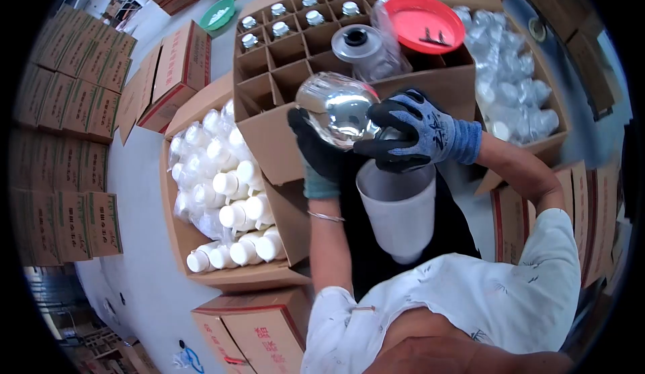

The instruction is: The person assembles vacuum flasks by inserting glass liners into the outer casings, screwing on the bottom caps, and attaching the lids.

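Resting against left hand [318, 147], silvery flask [338, 107], right hand [411, 132] around its neck

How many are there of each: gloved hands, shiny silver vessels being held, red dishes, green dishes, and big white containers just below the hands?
Gloved hands, the left hand and the right hand: 2
Silver vessel: 1
Red dish: 1
Green dish: 1
White container: 1
Total: 6

I see grey floor [144, 166] left of the left hand [319, 147], carrying a green basin [217, 15] and an open carton [176, 240] of white containers [232, 184]. Beyond the right hand [413, 131], a red tray [422, 19] lies atop a divided carton [259, 142].
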{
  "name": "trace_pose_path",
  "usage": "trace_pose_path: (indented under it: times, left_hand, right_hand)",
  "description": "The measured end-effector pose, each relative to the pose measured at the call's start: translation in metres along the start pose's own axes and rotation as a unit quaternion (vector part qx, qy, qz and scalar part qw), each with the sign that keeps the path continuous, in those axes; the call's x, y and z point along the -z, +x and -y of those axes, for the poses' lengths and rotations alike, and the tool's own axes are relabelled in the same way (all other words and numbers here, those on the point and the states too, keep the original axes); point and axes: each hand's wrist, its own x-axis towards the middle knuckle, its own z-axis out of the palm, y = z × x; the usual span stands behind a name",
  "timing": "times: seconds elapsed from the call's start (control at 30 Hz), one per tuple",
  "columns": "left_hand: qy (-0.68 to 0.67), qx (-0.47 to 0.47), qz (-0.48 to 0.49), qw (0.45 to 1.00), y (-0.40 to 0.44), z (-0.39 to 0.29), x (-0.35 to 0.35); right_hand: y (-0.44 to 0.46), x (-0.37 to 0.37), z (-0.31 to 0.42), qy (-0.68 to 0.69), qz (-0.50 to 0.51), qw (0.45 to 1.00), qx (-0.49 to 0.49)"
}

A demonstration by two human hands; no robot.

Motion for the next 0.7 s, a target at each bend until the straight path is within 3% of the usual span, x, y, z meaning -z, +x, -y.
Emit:
trace_pose_path:
  times: [0.07, 0.13, 0.2, 0.27, 0.3, 0.37, 0.43, 0.47, 0.53, 0.57, 0.6, 0.67, 0.7]
  left_hand:
    - [0.129, -0.033, -0.088, 0.987, -0.005, -0.012, 0.003]
    - [0.153, -0.033, -0.158, 0.975, -0.006, -0.022, -0.007]
    - [0.41, -0.078, -0.099, 0.903, -0.019, -0.018, -0.029]
    - [0.592, -0.116, -0.046, 0.796, -0.043, -0.016, -0.032]
    - [0.584, -0.097, -0.069, 0.803, -0.06, -0.011, -0.036]
    - [0.577, -0.083, -0.117, 0.804, -0.106, -0.002, -0.059]
    - [0.651, -0.06, -0.222, 0.723, -0.158, -0.001, -0.047]
    - [0.546, -0.028, -0.282, 0.788, -0.179, 0.008, -0.053]
    - [0.55, 0.01, -0.291, 0.783, -0.238, 0.013, -0.013]
    - [0.632, 0.013, -0.277, 0.724, -0.256, 0.018, -0.016]
    - [0.706, 0.016, -0.258, 0.659, -0.269, 0.023, -0.02]
    - [0.661, 0.056, -0.292, 0.689, -0.275, 0.019, -0.03]
    - [0.637, 0.072, -0.307, 0.703, -0.275, 0.018, -0.033]
  right_hand:
    - [-0.017, 0.026, 0.014, 0.119, -0.006, 0.992, -0.047]
    - [-0.039, 0.036, 0.027, 0.208, -0.061, 0.96, -0.179]
    - [-0.066, 0.032, 0.042, 0.265, -0.115, 0.916, -0.279]
    - [-0.102, 0.018, 0.068, 0.325, -0.13, 0.85, -0.395]
    - [-0.118, 0.012, 0.086, 0.367, -0.135, 0.822, -0.414]
    - [-0.154, 0.002, 0.13, 0.346, -0.108, 0.844, -0.395]
    - [-0.174, 0.01, 0.181, 0.334, -0.014, 0.843, -0.421]
    - [-0.179, 0.016, 0.199, 0.368, 0.046, 0.821, -0.434]
    - [-0.179, 0.011, 0.229, 0.374, 0.02, 0.812, -0.447]
    - [-0.169, 0.01, 0.23, 0.357, -0.012, 0.826, -0.436]
    - [-0.154, 0.013, 0.226, 0.413, -0.022, 0.79, -0.454]
    - [-0.119, 0.023, 0.204, 0.514, -0.042, 0.712, -0.476]
    - [-0.108, 0.022, 0.191, 0.501, -0.028, 0.748, -0.436]
